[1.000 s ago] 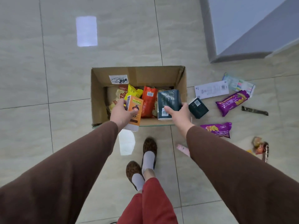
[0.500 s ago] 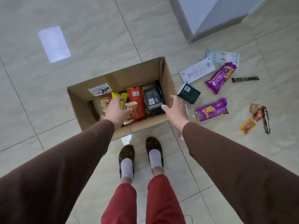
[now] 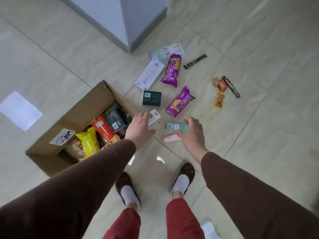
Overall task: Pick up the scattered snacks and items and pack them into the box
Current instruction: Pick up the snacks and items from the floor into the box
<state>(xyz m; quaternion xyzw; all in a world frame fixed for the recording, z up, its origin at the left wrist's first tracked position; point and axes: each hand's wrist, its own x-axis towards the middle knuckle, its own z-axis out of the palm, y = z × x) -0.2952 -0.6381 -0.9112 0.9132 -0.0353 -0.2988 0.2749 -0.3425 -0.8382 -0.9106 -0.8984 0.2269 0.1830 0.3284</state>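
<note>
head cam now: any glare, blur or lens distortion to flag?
Head view: a bright window reflection on the glossy floor left of the box, smaller glints near the slippers; wide-angle lens bows tile lines and stretches the sleeves at the edges; soft motion blur overall, small print on the purple packets unreadable.

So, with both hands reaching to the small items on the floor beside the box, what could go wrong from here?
1. The right hand hovers over the green tube and the pink tube; grabbing one might knock the other away.
2. The white card by the left hand lies flat on the tile, so it may be hard to pinch.
3. The box already looks full; more items might not sit well.
</note>
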